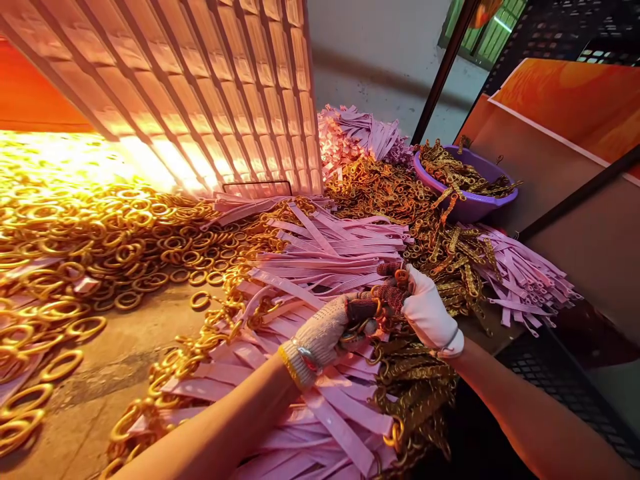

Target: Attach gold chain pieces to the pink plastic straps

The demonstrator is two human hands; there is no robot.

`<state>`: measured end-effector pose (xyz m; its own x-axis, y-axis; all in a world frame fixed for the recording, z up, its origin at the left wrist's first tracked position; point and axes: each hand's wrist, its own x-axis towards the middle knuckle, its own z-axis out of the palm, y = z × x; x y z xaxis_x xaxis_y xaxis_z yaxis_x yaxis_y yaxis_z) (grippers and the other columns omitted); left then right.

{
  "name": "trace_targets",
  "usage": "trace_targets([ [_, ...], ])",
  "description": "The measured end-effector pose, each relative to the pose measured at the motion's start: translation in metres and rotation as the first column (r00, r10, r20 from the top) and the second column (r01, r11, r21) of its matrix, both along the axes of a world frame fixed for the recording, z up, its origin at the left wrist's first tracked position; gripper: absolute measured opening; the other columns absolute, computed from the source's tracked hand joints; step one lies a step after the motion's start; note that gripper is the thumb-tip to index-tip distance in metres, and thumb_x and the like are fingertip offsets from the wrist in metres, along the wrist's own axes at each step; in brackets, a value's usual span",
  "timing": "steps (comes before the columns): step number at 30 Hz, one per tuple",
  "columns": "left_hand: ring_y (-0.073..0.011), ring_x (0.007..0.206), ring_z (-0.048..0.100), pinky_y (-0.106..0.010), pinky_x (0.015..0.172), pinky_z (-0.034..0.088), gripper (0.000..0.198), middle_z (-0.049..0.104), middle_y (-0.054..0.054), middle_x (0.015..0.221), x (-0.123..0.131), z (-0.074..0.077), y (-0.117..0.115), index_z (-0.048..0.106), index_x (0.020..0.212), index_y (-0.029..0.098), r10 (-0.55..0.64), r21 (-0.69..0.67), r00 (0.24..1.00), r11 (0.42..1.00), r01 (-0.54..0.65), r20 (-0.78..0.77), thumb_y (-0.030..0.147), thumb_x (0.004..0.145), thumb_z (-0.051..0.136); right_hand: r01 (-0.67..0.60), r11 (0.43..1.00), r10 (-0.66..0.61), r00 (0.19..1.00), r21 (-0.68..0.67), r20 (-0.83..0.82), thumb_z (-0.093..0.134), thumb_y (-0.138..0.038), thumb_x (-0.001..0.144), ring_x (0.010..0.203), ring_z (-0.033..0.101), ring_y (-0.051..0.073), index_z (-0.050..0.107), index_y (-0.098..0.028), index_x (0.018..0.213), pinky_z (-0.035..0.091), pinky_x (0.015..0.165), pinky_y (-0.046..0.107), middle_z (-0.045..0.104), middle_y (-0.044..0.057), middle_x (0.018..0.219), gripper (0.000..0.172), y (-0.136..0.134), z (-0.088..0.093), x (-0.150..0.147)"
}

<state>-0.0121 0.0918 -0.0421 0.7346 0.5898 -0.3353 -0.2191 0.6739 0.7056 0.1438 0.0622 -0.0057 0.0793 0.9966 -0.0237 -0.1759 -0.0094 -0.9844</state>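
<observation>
My left hand (327, 333), in a knitted glove with dark fingertips, is closed around small gold-coloured metal links (379, 308). Facing it, my right hand (427, 313) wears a white glove with dark finger covers, and its fingers are pinched together at a small brass-coloured piece (401, 275). The fingertips of both hands almost meet, so the exact shape of what they hold is partly hidden. Beneath them lie many pale pink straps (340, 257), with gold rings at their left ends. Short gold-coloured chains (417, 373) hang in a dense row below my right hand.
Loose gold rings (145, 233) cover the worktop (145, 333) at left. Behind stands a ribbed tray (240, 100), upright and brightly lit. A purple basin (470, 207) holds more chains. Further pink straps (530, 273) lie at right, beside a dark mesh crate (560, 380).
</observation>
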Motion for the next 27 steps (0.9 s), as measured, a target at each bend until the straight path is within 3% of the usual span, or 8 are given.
trace_targets([
  [5,-0.0056,0.04,0.036,-0.016,0.037,0.026,0.021,0.057,0.0,0.058,-0.005,0.005,0.0,0.072,0.088,0.013,0.196,0.307,0.975,0.939,-0.156,-0.104,0.029,0.075,0.073,0.001,1.0,-0.001,0.998,0.0,0.06,0.078,-0.024,0.064,0.066,0.055,0.012,0.064,-0.021,0.094,0.045,0.056,0.023,0.064,-0.002,0.076,0.033,0.007,-0.001,-0.004],
  [10,-0.0184,0.077,0.06,-0.02,0.061,0.049,0.032,0.066,-0.007,0.078,-0.019,0.023,-0.001,0.079,0.103,0.019,0.52,0.69,0.854,0.621,-0.373,-0.006,0.014,0.072,0.074,-0.059,0.951,0.043,0.997,-0.302,-0.06,0.079,-0.023,0.055,0.038,0.032,0.005,0.061,-0.018,0.087,0.02,0.035,0.019,0.054,-0.007,0.053,0.036,0.017,-0.003,0.009],
  [11,-0.0185,0.077,0.06,-0.02,0.061,0.05,0.032,0.066,-0.007,0.078,-0.021,0.025,0.0,0.079,0.103,0.019,0.529,0.678,0.849,0.621,-0.393,0.007,0.014,0.072,0.075,-0.048,0.945,0.027,0.997,-0.325,-0.071,0.079,-0.022,0.053,0.037,0.031,0.004,0.061,-0.018,0.085,0.018,0.035,0.019,0.054,-0.007,0.051,0.037,0.018,-0.003,0.011],
  [13,-0.0139,0.062,0.056,-0.017,0.048,0.044,0.027,0.063,-0.004,0.071,-0.023,0.027,0.002,0.077,0.103,0.017,0.469,0.546,0.883,0.745,-0.383,-0.021,0.019,0.075,0.075,-0.003,0.951,-0.021,0.997,-0.31,-0.074,0.081,-0.021,0.051,0.037,0.034,0.004,0.061,-0.017,0.084,0.019,0.034,0.018,0.057,-0.007,0.052,0.039,0.019,-0.003,0.012],
  [16,-0.0057,0.042,0.041,-0.012,0.031,0.023,0.021,0.056,0.001,0.06,-0.022,0.02,0.009,0.069,0.094,0.014,0.267,0.078,0.962,0.959,-0.271,0.056,0.026,0.078,0.073,0.027,0.971,-0.045,0.996,-0.236,-0.071,0.086,-0.024,0.05,0.039,0.042,0.006,0.063,-0.017,0.086,0.026,0.035,0.019,0.063,-0.004,0.057,0.042,0.016,0.002,0.008],
  [19,-0.0068,0.042,0.046,-0.011,0.028,0.018,0.026,0.061,-0.003,0.065,-0.015,0.004,0.013,0.065,0.088,0.012,0.179,-0.255,0.959,0.959,-0.121,0.218,0.033,0.076,0.074,-0.016,0.982,-0.002,0.995,-0.187,-0.099,0.088,-0.029,0.054,0.041,0.046,0.007,0.066,-0.017,0.093,0.032,0.036,0.02,0.068,-0.001,0.065,0.047,0.011,0.008,0.002],
  [22,-0.0064,0.039,0.045,-0.013,0.028,0.019,0.038,0.064,-0.007,0.066,-0.006,-0.009,0.011,0.067,0.087,0.01,0.149,-0.217,0.959,0.971,-0.096,0.24,0.047,0.079,0.072,-0.075,0.974,0.046,0.99,-0.213,-0.134,0.088,-0.033,0.057,0.039,0.044,0.007,0.066,-0.017,0.098,0.032,0.033,0.02,0.069,-0.001,0.066,0.049,0.007,0.007,0.0],
  [27,-0.0025,0.035,0.034,-0.014,0.032,0.02,0.033,0.06,-0.001,0.054,0.001,-0.003,0.001,0.072,0.092,0.01,0.156,0.209,0.986,0.968,-0.142,-0.054,0.038,0.076,0.079,-0.148,0.947,0.101,0.98,-0.285,-0.173,0.087,-0.037,0.06,0.038,0.042,0.006,0.064,-0.018,0.089,0.036,0.036,0.02,0.063,-0.004,0.06,0.042,0.008,-0.015,0.002],
])
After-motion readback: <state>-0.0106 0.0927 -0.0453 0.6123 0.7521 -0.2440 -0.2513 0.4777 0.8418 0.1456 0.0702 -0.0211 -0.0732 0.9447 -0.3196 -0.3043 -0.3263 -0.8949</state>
